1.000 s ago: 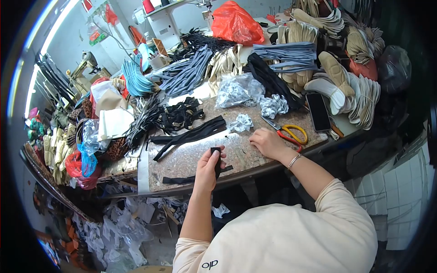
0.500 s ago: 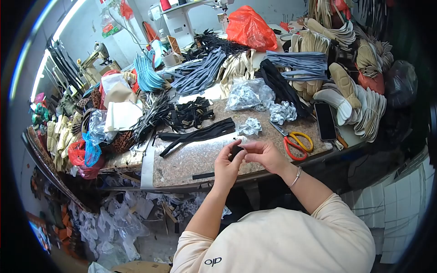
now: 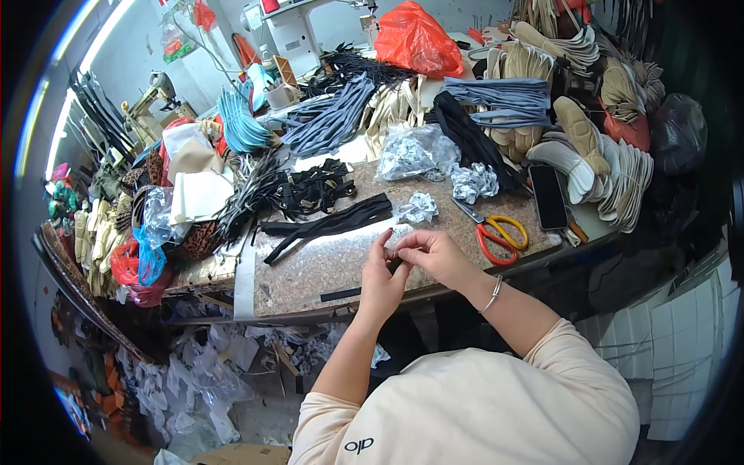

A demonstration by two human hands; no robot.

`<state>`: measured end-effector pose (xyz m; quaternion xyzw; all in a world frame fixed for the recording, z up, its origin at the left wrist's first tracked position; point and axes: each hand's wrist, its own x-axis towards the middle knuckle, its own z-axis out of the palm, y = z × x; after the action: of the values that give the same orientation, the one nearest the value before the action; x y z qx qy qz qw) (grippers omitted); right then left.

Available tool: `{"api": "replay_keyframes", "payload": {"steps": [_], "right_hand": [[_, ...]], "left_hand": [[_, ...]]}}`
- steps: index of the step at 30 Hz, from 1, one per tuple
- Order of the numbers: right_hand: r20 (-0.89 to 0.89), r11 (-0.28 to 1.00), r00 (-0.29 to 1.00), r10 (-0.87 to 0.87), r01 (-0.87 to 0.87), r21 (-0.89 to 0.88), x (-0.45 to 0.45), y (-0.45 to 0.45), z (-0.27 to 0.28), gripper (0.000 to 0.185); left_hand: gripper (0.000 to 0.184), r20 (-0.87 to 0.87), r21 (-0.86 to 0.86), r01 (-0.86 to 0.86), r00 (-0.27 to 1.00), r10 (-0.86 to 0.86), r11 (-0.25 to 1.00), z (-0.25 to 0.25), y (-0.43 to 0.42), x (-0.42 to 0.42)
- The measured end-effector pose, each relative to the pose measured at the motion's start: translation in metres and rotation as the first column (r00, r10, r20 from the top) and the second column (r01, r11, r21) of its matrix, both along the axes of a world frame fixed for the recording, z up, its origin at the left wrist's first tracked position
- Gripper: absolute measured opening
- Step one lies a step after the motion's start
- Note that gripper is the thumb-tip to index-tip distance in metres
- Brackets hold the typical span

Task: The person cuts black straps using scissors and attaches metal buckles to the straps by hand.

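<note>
Bright tube lights [image 3: 101,46] run down the left side of the room, and our speckled desk [image 3: 291,279] carries heaps of strips, a red bag [image 3: 418,40] and scissors [image 3: 500,236]. Near its front edge our left hand [image 3: 381,283] and right hand [image 3: 436,260] meet at the fingertips, closely pinching a dark piece of material [image 3: 394,265]; we see so little of it between the fingers that we cannot tell which way it points. Beside our left wrist, a black strip [image 3: 341,294] lies flat, its long axis nearly parallel to the desk's front edge, the right end slightly farther from us; whether it joins the pinched piece we cannot tell. Beyond the hands, longer black bands [image 3: 333,221] lie aslant, near some crumpled clear wrapping [image 3: 418,208]. In the view from a second earlier, our right hand rests on the desk by the scissors while the left alone grips an upright black length; now both work together. Less of the strip shows on the desk than then, and less dark material shows between our fingers than half a second ago.
</note>
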<state>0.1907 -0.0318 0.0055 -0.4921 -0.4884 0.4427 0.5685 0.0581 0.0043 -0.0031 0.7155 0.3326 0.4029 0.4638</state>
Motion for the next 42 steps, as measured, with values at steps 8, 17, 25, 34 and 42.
{"api": "replay_keyframes", "payload": {"steps": [8,17,25,34,42], "right_hand": [[-0.270,0.998,0.961,-0.061,0.064,0.003,0.016,0.003,-0.006,0.009],[-0.448,0.971,0.886,0.117,-0.197,-0.134,0.030,-0.005,0.003,0.011],[-0.553,0.952,0.819,0.154,-0.272,-0.138,0.024,0.001,-0.007,0.012],[-0.461,0.944,0.866,0.196,-0.293,-0.149,0.026,-0.001,0.001,0.010],[0.214,0.986,0.976,0.031,-0.065,0.152,0.017,-0.006,0.009,0.004]], "left_hand": [[0.030,0.446,-0.551,0.224,0.893,0.057,0.804,-0.010,0.015,-0.013],[0.026,0.411,-0.562,0.214,0.910,0.045,0.799,0.001,0.011,-0.014],[0.028,0.383,-0.545,0.206,0.923,0.023,0.812,0.010,0.006,-0.016],[0.028,0.372,-0.529,0.200,0.928,0.013,0.825,0.010,0.006,-0.015],[0.024,0.192,-0.306,0.043,0.981,0.018,0.951,0.009,-0.001,-0.014]]}}
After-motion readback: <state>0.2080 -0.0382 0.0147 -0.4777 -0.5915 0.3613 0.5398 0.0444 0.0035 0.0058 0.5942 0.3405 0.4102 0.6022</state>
